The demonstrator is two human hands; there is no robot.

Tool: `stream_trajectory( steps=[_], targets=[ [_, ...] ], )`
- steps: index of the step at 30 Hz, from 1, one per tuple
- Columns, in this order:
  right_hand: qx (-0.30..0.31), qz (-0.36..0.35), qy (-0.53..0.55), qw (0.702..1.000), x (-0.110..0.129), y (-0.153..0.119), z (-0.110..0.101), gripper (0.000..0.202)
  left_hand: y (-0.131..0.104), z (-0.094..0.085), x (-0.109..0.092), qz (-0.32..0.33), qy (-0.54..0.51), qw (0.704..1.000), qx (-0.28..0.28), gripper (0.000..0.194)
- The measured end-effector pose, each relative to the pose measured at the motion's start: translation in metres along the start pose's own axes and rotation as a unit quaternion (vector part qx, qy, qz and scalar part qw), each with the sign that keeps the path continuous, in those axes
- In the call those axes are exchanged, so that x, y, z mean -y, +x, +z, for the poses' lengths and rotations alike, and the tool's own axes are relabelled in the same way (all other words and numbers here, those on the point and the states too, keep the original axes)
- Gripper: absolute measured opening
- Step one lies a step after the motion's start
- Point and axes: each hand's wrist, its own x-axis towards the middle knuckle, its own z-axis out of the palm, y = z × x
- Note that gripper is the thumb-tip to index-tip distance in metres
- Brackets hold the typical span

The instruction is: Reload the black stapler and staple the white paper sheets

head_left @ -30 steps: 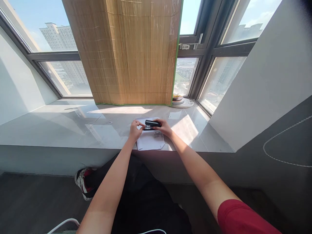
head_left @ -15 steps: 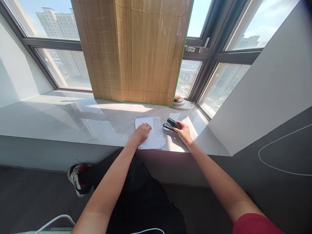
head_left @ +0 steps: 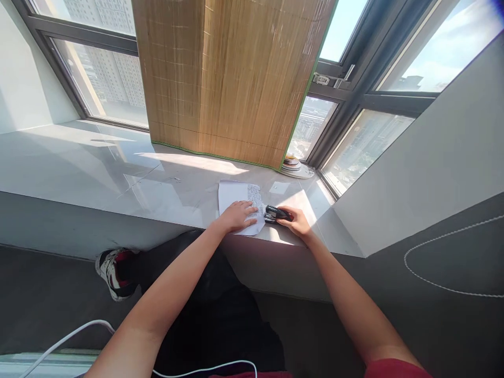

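Note:
Sheets of paper [head_left: 232, 194] with dense writing along the right side lie near the front edge of the sill. My left hand [head_left: 238, 216] rests flat on them, fingers spread toward the right edge. In my right hand [head_left: 296, 221] is a black stapler [head_left: 277, 213], gripped at its rear end. The stapler's front points left and sits at the right edge of the papers; whether a sheet lies between its jaws I cannot tell.
The pale tiled windowsill [head_left: 189, 205] runs below a hanging bamboo blind [head_left: 236, 79]. A stack of plates [head_left: 293, 167] stands in the window corner. A small white slip [head_left: 279, 187] lies behind the stapler. A white cable [head_left: 71, 331] crosses the lower left.
My left hand has slid right over the papers and its fingers have spread out. The stapler has come down and levelled at the papers' right edge. The camera view has tilted.

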Motion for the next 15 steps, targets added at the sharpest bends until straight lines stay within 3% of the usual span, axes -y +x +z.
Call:
stream_trajectory(
  steps=[3,6,12,15],
  targets=[
    [0.029,-0.033,-0.033,0.998,0.0045,-0.0030,0.0005,0.047,0.0002,0.0018,-0.0038,-0.007,-0.012,1.000,-0.018,0.046],
    [0.004,-0.061,-0.073,0.995,0.0087,-0.0046,0.0018,0.042,-0.0001,0.0008,-0.0059,0.010,-0.030,0.999,-0.021,0.047],
    [-0.018,-0.085,-0.077,0.993,0.0090,-0.0040,0.0040,0.041,-0.0023,-0.0027,-0.0107,0.023,-0.023,0.999,0.037,0.050],
    [-0.020,-0.084,-0.090,0.992,0.0062,-0.0022,0.0048,0.042,-0.0011,-0.0039,-0.0097,0.024,-0.024,0.999,0.030,0.049]
  ],
)
